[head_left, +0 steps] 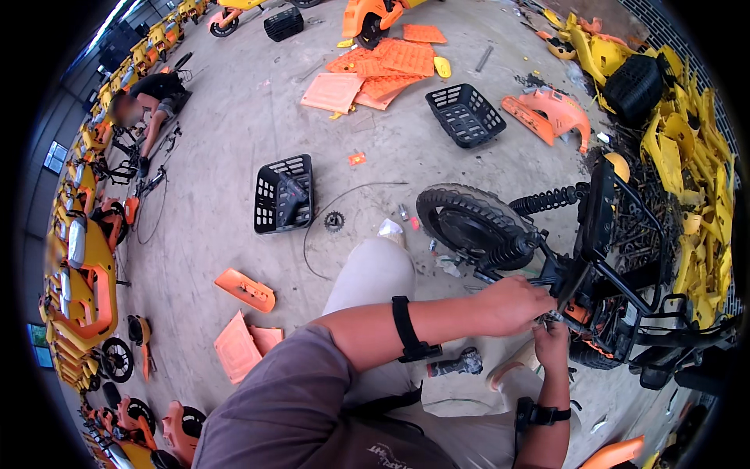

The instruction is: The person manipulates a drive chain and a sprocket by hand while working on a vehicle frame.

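Note:
A black scooter frame (601, 219), with a rear wheel (441, 215) and coil shock absorbers (543, 202), lies at my right. My left hand (516, 305) reaches across to a metal part of the frame, its fingers closed at that spot; what they hold is too small to name. Just below it, my right hand (551, 344) is raised to the same spot, fingers bent together, their grip partly hidden. A power tool (461, 363) lies on the floor under my left forearm.
Ahead are a basket (266, 184) holding another tool, a second basket (465, 117), a sprocket, a cable and orange panels (328, 94). Scooters (86, 273) line the left, where another person (148, 105) sits on the floor. Yellow panels (691, 195) are heaped at right.

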The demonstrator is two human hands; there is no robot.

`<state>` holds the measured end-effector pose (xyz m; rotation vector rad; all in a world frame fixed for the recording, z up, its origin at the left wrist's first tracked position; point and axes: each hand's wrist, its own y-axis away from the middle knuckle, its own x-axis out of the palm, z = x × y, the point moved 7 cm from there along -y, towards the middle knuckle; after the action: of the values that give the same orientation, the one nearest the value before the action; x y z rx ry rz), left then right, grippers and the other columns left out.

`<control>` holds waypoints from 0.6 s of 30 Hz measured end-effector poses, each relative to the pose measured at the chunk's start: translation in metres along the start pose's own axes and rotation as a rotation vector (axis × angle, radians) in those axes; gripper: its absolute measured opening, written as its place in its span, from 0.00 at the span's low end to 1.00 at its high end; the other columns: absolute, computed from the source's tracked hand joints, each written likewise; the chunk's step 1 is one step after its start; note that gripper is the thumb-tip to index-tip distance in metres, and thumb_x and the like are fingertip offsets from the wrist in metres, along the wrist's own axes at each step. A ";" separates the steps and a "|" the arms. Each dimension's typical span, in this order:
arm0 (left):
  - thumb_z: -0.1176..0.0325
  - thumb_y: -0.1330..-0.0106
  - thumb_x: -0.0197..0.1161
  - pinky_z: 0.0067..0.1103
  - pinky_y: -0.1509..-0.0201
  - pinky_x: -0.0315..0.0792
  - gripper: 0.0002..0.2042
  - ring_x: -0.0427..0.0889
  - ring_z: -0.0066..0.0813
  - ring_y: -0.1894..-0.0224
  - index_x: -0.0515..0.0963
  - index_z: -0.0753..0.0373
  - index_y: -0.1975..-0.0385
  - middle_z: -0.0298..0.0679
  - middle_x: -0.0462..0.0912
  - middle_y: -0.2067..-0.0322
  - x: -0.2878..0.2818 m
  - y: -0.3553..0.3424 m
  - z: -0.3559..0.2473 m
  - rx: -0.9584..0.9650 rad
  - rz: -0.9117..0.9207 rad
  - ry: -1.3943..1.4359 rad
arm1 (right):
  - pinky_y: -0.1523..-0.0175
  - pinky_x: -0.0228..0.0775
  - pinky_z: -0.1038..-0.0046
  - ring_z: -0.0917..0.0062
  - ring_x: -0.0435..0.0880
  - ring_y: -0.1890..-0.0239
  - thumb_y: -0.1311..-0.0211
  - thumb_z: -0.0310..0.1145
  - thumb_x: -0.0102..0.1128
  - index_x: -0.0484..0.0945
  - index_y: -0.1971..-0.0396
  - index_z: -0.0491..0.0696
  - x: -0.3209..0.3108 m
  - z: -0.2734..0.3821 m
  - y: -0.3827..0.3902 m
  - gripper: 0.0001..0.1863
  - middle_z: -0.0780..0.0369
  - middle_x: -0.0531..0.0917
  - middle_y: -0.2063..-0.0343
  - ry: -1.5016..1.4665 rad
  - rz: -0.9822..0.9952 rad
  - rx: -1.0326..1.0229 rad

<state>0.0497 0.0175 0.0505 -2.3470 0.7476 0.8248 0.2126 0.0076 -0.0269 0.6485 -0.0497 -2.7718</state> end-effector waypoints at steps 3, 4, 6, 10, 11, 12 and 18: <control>0.66 0.45 0.70 0.36 0.49 0.73 0.20 0.83 0.42 0.56 0.76 0.56 0.51 0.39 0.82 0.60 -0.006 0.003 0.005 -0.007 -0.045 0.027 | 0.54 0.72 0.75 0.79 0.80 0.62 0.33 0.28 0.62 0.80 0.55 0.42 -0.008 0.011 -0.001 0.09 0.63 0.85 0.65 0.146 0.017 0.029; 0.66 0.45 0.70 0.36 0.50 0.73 0.20 0.82 0.42 0.56 0.76 0.56 0.51 0.39 0.82 0.59 -0.010 0.001 0.006 -0.015 -0.050 0.042 | 0.54 0.72 0.75 0.79 0.80 0.62 0.33 0.28 0.62 0.80 0.55 0.42 -0.012 0.011 -0.001 0.09 0.63 0.85 0.65 0.149 0.005 0.033; 0.66 0.45 0.70 0.37 0.51 0.74 0.20 0.82 0.43 0.55 0.76 0.56 0.51 0.39 0.82 0.58 -0.019 -0.001 0.004 -0.008 -0.045 0.062 | 0.61 0.71 0.75 0.82 0.78 0.69 0.32 0.32 0.63 0.81 0.59 0.42 -0.022 0.011 -0.001 0.09 0.65 0.84 0.72 0.042 -0.046 0.045; 0.67 0.43 0.69 0.36 0.50 0.74 0.20 0.82 0.44 0.53 0.76 0.58 0.50 0.40 0.82 0.55 -0.027 0.003 0.008 -0.110 0.014 0.088 | 0.63 0.70 0.77 0.83 0.77 0.71 0.34 0.31 0.64 0.81 0.63 0.41 -0.030 0.013 -0.002 0.08 0.65 0.82 0.76 0.119 -0.044 0.071; 0.66 0.44 0.70 0.36 0.51 0.74 0.20 0.82 0.44 0.54 0.76 0.58 0.50 0.40 0.82 0.55 -0.028 0.004 0.008 -0.095 -0.012 0.071 | 0.63 0.69 0.76 0.82 0.78 0.71 0.35 0.30 0.65 0.81 0.64 0.42 -0.025 0.020 -0.003 0.07 0.64 0.81 0.76 0.081 -0.037 0.058; 0.65 0.44 0.71 0.35 0.51 0.75 0.20 0.82 0.44 0.54 0.77 0.58 0.51 0.41 0.82 0.55 -0.028 0.003 0.008 -0.077 -0.036 0.053 | 0.62 0.70 0.75 0.80 0.78 0.70 0.35 0.30 0.65 0.81 0.64 0.43 -0.022 0.020 -0.003 0.06 0.63 0.82 0.75 0.096 -0.010 0.044; 0.68 0.46 0.73 0.34 0.53 0.77 0.19 0.83 0.46 0.55 0.78 0.62 0.53 0.44 0.84 0.58 -0.021 -0.002 0.010 -0.175 0.011 0.188 | 0.53 0.73 0.69 0.70 0.81 0.63 0.35 0.30 0.64 0.80 0.57 0.43 -0.004 0.013 -0.005 0.09 0.57 0.85 0.63 0.020 0.075 -0.009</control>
<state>0.0333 0.0318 0.0589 -2.6067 0.7932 0.7062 0.2088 0.0125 -0.0146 0.6584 -0.0564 -2.6914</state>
